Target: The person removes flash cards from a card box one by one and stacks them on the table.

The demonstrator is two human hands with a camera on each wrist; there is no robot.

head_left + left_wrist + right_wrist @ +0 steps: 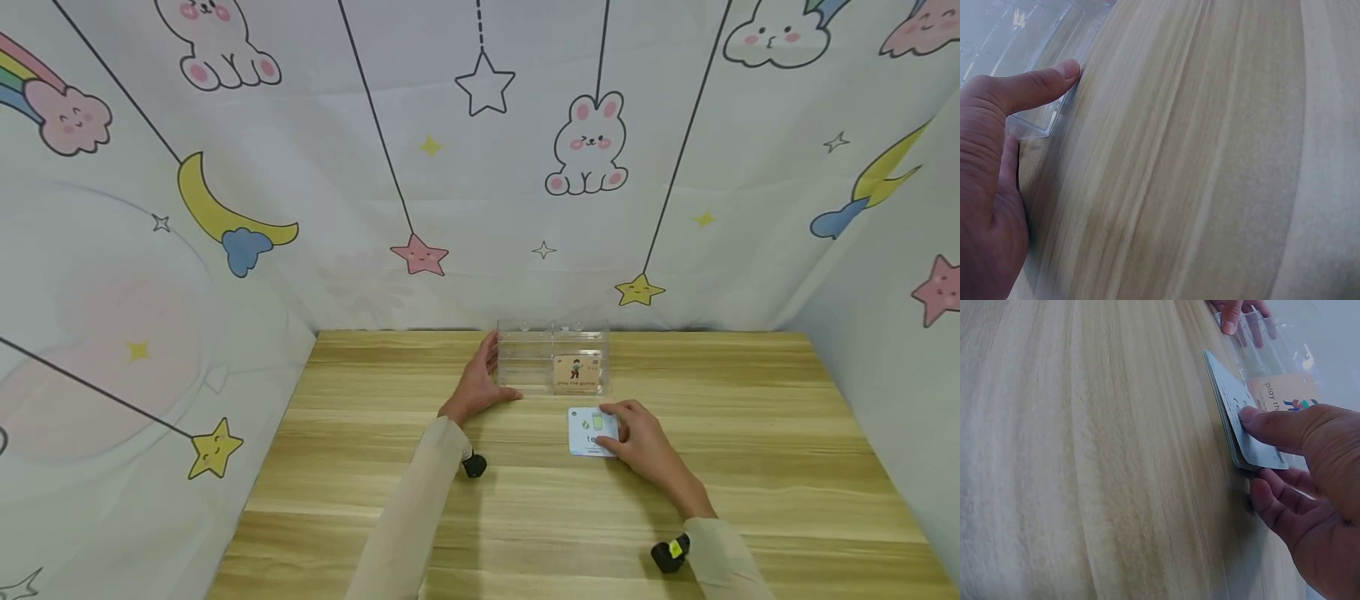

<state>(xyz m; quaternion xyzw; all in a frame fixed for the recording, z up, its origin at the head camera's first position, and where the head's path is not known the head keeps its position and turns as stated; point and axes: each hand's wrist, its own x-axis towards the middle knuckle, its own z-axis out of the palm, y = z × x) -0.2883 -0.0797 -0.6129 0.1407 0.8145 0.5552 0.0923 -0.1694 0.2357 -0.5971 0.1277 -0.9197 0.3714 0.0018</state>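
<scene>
A clear plastic box (525,388) with two compartments side by side stands at the back of the table. My left hand (480,385) holds its left end, thumb along the front edge and fingers up the side; in the left wrist view the thumb (1041,87) lies across the box's corner. In the box's right compartment is a tan "play the guitar" card (576,373). In front of the box, my right hand (637,437) pinches a stack of pale blue flashcards (583,433) by its right side, thumb on top and fingers beneath. The top card shows a green drink.
The wood-grain table (360,517) extends to both sides and toward me. A white cloth (465,183) printed with stars, rabbits and clouds hangs behind the box and down both sides. Dark wrist cameras (474,465) sit by the sleeves.
</scene>
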